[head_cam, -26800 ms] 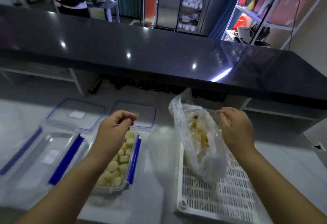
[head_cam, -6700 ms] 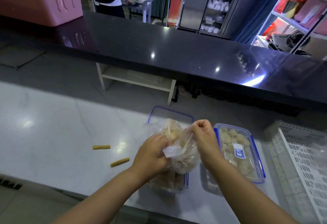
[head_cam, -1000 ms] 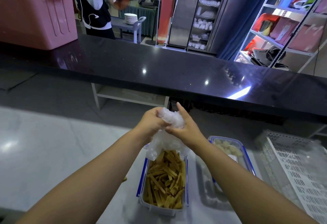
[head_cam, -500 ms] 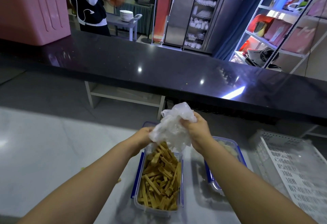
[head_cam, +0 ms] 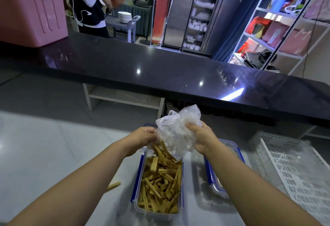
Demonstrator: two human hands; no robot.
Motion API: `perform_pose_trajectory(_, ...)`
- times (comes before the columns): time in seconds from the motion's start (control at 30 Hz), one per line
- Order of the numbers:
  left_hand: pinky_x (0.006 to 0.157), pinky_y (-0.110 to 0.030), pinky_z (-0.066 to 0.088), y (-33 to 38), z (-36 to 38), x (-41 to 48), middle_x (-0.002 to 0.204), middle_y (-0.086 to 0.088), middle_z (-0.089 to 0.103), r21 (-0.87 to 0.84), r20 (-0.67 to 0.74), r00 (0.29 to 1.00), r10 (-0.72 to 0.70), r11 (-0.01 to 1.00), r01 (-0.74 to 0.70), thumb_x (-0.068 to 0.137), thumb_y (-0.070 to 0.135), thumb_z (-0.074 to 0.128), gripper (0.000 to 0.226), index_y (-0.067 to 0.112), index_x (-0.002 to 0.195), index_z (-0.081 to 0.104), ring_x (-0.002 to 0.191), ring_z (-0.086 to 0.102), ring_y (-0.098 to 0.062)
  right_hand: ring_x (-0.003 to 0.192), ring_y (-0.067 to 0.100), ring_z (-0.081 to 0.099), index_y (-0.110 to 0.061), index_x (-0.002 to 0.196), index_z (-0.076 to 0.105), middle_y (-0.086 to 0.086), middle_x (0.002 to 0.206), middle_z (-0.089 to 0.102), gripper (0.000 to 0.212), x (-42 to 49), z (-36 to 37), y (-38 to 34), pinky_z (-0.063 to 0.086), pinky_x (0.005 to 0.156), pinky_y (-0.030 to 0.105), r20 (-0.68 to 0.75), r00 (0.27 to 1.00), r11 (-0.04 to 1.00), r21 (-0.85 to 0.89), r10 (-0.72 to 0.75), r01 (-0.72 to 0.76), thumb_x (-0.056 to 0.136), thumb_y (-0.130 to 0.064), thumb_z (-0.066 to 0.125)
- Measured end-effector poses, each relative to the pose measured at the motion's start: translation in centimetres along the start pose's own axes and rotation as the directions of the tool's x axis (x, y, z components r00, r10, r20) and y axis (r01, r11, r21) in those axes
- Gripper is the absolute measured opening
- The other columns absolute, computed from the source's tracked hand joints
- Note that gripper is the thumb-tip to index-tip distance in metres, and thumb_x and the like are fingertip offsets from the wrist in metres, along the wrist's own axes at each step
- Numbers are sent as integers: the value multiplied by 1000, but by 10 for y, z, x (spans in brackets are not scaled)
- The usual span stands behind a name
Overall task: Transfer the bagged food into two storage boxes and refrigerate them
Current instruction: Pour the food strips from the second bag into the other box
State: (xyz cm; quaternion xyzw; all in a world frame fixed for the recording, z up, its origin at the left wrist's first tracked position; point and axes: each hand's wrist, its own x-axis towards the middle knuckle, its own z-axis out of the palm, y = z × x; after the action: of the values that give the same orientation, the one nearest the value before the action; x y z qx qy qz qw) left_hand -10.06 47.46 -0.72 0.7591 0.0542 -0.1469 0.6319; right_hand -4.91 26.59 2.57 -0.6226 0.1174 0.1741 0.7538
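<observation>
Here both hands grip one crumpled clear plastic bag (head_cam: 176, 132) held up over the counter. The left hand (head_cam: 142, 139) pinches the bag's lower left edge with fingers curled shut, its fingertips lost behind the film. The right hand (head_cam: 201, 137) closes around the bag's right side, thumb on the front and the other fingers hidden behind the plastic. A few tan food strips (head_cam: 161, 149) poke from the bag's mouth just below the left hand; whether more remain inside is hard to tell through the creased film.

Directly beneath the hands sits an open storage box (head_cam: 137, 186) with blue side clips, heaped with the same strips. Under the right forearm lies a second storage box (head_cam: 237, 151), mostly covered by the arm, so its contents cannot be made out. Right of that arm, a white slotted crate (head_cam: 294, 165) runs off the frame edge. Left of the left forearm, one loose strip (head_cam: 113, 185) lies on the pale countertop (head_cam: 44, 150), partly hidden by the arm. Beyond the hands, a black raised counter (head_cam: 160, 72) spans the view, with a pink bin (head_cam: 32, 11) at its far left, cut off.
</observation>
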Motion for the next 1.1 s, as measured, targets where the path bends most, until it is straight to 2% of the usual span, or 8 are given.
perform_pose_trajectory(0.13,62,-20,49,2,-5,-6,72,-1,67,-47,13,1000,19,999,-19,92,8,48,21,11,76,62,68,64,-11,94,36,66,-16,116,57,15,109,65,36,1,-2,3,56,78,53,-22,998,998,8,60,-60,84,-5,65)
perform_pose_trajectory(0.33,67,-24,52,2,-8,-2,82,-3,69,-105,-57,997,58,992,-63,89,18,60,12,17,79,67,78,66,-18,92,37,67,-11,121,53,19,109,66,40,-2,-3,1,56,72,51,-51,988,988,58,148,-145,84,-5,65)
perform_pose_trajectory(0.43,71,-28,55,3,-12,0,86,-5,72,-176,-73,994,80,980,-91,88,19,62,17,23,72,69,81,68,-19,94,38,67,-11,125,51,20,112,65,45,-4,-5,-4,55,78,54,-26,984,981,91,177,-174,83,-7,66)
perform_pose_trajectory(0.53,66,-26,54,4,-12,0,84,-2,72,-210,-74,992,98,971,-111,88,22,62,17,25,73,70,78,68,-16,95,38,67,-11,128,49,20,113,65,49,-7,-5,-7,53,83,55,2,983,978,100,185,-185,82,-8,67)
perform_pose_trajectory(0.7,67,-29,54,7,-8,2,88,-6,69,-260,-123,986,108,956,-137,89,21,61,10,15,89,68,81,66,-21,91,36,69,-14,126,49,19,112,66,49,-9,-8,-14,57,68,51,16,987,978,132,160,-161,81,-8,68)
perform_pose_trajectory(0.8,72,-33,54,16,-7,2,89,-7,68,-250,-129,982,135,954,-164,90,20,59,12,12,94,68,81,64,-22,85,34,71,-12,120,53,18,100,71,43,-9,-9,-19,56,65,50,19,991,980,146,134,-136,80,-8,68)
perform_pose_trajectory(0.97,72,-35,54,34,-8,2,87,-5,70,-248,-164,974,155,949,-193,89,21,61,9,17,90,69,80,65,-22,84,32,71,-13,118,54,15,94,73,45,-10,-10,-25,57,61,47,29,994,979,173,101,-104,76,-9,71)
perform_pose_trajectory(1.1,80,-41,54,44,-4,4,90,-7,71,-245,-158,978,138,954,-174,88,22,62,10,16,91,70,84,66,-25,83,32,71,-14,116,56,16,103,71,45,-10,-13,-25,57,59,46,-16,999,979,197,46,-42,75,-8,72)
